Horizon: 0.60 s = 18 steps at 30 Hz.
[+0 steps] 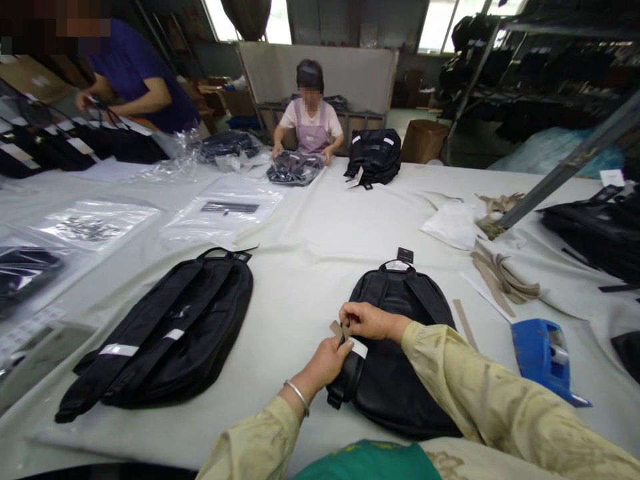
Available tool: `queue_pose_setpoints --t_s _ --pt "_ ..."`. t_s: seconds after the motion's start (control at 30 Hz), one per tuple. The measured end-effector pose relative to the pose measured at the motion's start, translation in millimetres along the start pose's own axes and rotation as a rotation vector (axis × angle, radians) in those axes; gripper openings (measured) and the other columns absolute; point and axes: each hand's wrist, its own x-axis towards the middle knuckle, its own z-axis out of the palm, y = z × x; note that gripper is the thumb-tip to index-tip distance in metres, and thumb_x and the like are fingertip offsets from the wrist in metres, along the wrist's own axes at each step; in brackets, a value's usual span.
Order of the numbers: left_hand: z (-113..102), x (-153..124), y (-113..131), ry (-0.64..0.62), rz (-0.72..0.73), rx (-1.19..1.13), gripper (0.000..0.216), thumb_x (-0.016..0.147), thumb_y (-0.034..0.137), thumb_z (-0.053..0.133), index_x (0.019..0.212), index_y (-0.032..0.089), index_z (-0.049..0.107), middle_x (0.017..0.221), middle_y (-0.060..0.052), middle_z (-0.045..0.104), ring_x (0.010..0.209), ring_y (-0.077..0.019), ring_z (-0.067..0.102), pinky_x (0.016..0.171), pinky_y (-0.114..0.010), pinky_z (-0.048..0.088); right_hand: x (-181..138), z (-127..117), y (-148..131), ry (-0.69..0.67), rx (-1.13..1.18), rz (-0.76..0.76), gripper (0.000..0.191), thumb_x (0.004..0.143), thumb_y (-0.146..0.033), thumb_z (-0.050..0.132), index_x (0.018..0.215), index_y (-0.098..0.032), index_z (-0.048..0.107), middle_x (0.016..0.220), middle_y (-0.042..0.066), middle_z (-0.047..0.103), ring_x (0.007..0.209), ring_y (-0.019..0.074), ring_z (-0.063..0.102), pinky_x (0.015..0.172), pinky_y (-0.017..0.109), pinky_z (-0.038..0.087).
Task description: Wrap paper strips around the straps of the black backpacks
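A black backpack (pixel 400 390) lies flat in front of me, its carrying handle and a black tag (pixel 405 254) pointing away. At its left edge my left hand (pixel 324 363) pinches a folded shoulder strap (pixel 350 373) beside a white band (pixel 359 347). From the right, my right hand (pixel 373 321) reaches over the backpack. Its closed fingertips grip a short brown strip (pixel 335 327) at the strap, close to the left fingers. Exactly how the strip runs around the strap is hidden by my fingers.
Another black backpack (pixel 200 333) lies to the left. On the right are a blue tape dispenser (pixel 537 360) and brown strips (pixel 505 280). Across the table a person (pixel 313 123) handles a plastic-wrapped bag (pixel 296 168). Another person (pixel 140 83) works at the far left. A metal post (pixel 570 163) slants at right.
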Motion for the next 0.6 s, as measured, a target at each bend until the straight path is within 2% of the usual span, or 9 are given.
queue_pose_setpoints --t_s 0.1,0.2,0.33,0.43,0.6 --pt "-1 0 -1 -0.014 0.017 -0.001 0.033 0.086 0.044 0.047 0.075 0.016 0.061 0.074 -0.003 0.063 0.072 -0.0186 0.054 0.069 -0.029 0.040 2 -1 5 -0.112 -0.010 -0.094 0.028 0.069 0.000 0.057 0.091 -0.016 0.063 0.084 -0.002 0.058 0.074 0.0098 0.052 0.070 0.020 0.042" --pt "1 0 -2 -0.015 0.027 0.039 0.031 0.085 0.043 0.049 0.077 0.016 0.063 0.076 -0.004 0.065 0.073 -0.0195 0.056 0.070 -0.030 0.042 8 -3 9 -0.208 -0.022 -0.058 0.022 0.072 -0.009 0.067 0.093 -0.016 0.068 0.081 -0.002 0.061 0.074 0.0109 0.055 0.070 0.020 0.043" --pt "6 -1 1 0.029 0.026 0.111 0.030 0.083 0.044 0.053 0.074 0.016 0.061 0.076 -0.006 0.067 0.075 -0.0212 0.059 0.072 -0.032 0.042 19 -6 6 -0.177 -0.188 0.100 0.012 0.073 -0.019 0.071 0.084 -0.015 0.072 0.078 0.001 0.067 0.071 0.0121 0.058 0.066 0.020 0.042" --pt "9 -3 4 0.057 0.041 0.107 0.035 0.087 0.045 0.046 0.068 0.017 0.057 0.073 -0.006 0.065 0.074 -0.0206 0.058 0.071 -0.032 0.041 24 -6 0 -0.168 -0.314 0.083 0.013 0.072 -0.018 0.072 0.084 -0.015 0.074 0.080 0.003 0.071 0.073 0.0140 0.061 0.066 0.022 0.042" --pt "9 -5 4 0.049 0.057 0.027 0.038 0.089 0.045 0.042 0.068 0.018 0.056 0.072 -0.005 0.065 0.073 -0.0195 0.057 0.071 -0.031 0.042 22 -6 -2 -0.148 -0.230 0.087 0.013 0.074 -0.021 0.072 0.086 -0.014 0.074 0.079 0.003 0.073 0.069 0.0134 0.063 0.063 0.020 0.042"
